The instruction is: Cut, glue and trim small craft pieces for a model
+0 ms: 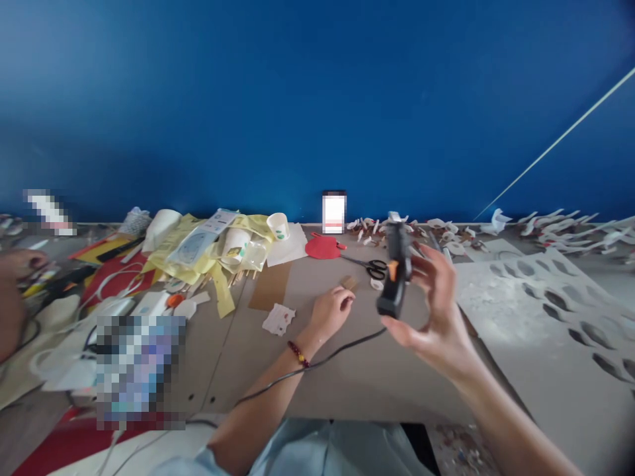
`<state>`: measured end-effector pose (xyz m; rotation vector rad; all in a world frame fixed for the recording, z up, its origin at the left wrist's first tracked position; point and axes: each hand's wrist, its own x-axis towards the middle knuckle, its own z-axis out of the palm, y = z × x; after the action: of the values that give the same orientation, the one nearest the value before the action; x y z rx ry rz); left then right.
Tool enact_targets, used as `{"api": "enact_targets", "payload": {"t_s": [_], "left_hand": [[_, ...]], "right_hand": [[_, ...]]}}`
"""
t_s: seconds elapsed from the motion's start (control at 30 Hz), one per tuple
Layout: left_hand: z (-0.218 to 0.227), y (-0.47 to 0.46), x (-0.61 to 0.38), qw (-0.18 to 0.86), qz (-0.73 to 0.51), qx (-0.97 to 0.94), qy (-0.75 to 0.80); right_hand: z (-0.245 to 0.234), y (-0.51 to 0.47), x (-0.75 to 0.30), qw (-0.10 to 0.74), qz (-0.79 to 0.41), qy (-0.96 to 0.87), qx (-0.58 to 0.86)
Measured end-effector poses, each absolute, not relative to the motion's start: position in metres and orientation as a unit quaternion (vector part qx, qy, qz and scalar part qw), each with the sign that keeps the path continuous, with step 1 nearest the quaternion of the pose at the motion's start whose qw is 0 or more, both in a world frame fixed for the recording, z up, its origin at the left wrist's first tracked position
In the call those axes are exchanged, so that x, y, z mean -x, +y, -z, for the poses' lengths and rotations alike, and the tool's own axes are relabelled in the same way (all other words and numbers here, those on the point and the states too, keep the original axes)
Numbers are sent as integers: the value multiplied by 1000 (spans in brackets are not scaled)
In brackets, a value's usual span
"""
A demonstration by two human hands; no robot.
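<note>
In my right hand (436, 317) is a black glue gun (395, 271) with an orange trigger, held upright above the table. Its black cord (347, 345) runs down across my left forearm. My left hand (333, 309) rests low over the table, fingers curled in a pinch at a small brown cardboard piece (349, 283); the fingertips are partly hidden. Just beyond are black-handled scissors (376, 268) and a red cutout (322, 246). A torn white paper scrap (278, 319) lies left of my left hand, by a brown cardboard sheet (270, 286).
Paper cups (278, 226), yellow packaging (198, 254) and sticks crowd the left. White paper pieces (449, 231) line the blue wall (317, 99). A lit phone (334, 212) leans there. A white sheet with leaf-shaped holes (540, 311) lies right. Another person's hand (17, 268) is far left.
</note>
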<state>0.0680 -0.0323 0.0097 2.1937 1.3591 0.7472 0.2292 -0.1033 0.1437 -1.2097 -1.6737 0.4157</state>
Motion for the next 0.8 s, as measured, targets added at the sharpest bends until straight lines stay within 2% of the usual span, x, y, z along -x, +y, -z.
{"api": "enact_targets", "payload": {"t_s": [0.07,0.2,0.3,0.43,0.53,0.63,0.8], "left_hand": [[-11,-34,-67,221,-264,-804,485],[-13,-34,-66,218,-254,-812,479],[-16,-33,-64,215,-246,-813,482],[-22,-31,-61,196,-207,-826,486],[-26,-28,-62,204,-186,-831,484],[-25,-22,-65,258,-193,-813,486],[-23,-14,-67,285,-208,-818,454]], "right_hand": [[-128,-117,-255,511,-153,-638,555],[-101,-140,-309,572,-190,-539,588],[-87,-150,-347,576,-90,-505,637],[-67,-158,-378,472,42,-544,693],[-44,-158,-384,368,15,-599,711],[-23,-152,-380,276,-26,-663,695],[-5,-138,-366,210,-34,-679,703]]}}
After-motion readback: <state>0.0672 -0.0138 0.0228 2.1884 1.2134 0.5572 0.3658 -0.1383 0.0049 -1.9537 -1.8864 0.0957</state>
